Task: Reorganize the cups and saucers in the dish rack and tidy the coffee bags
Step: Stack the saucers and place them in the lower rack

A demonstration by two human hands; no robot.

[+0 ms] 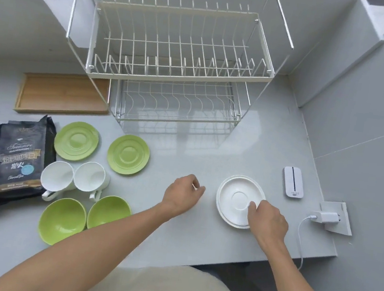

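We look down on a pale grey bench (209, 152) from above. Our right hand (266, 218) sits at about four o'clock in the view, its fingers (252, 206) curled over the near edge of a stack of white saucers (235, 195), seemingly pinching the top one. There look to be two saucers stacked, though we cannot be sure of the count. Our left hand (183, 193) rests near the centre of the bench, fingers loosely curled and holding nothing.

The risk, as we judge it: lifting only the top saucer could drag the lower one along, then let it drop and chip. A thin edge pinch could also slip. The charger cable (301, 238) hangs at the bench edge close to our right wrist and could be snagged.

The two-tier dish rack (178, 75) stands at twelve o'clock, and both wire tiers are bare. None of the crockery is in it yet. A wooden tray (63, 94) at ten o'clock also holds nothing.

At eight o'clock sit two green saucers (128, 154), two white cups (89, 177) lying on their sides and two green cups (62, 221), all empty. Two dark coffee bags (21, 157) lie at nine o'clock, touching side by side. A small white device (293, 182) lies at three o'clock
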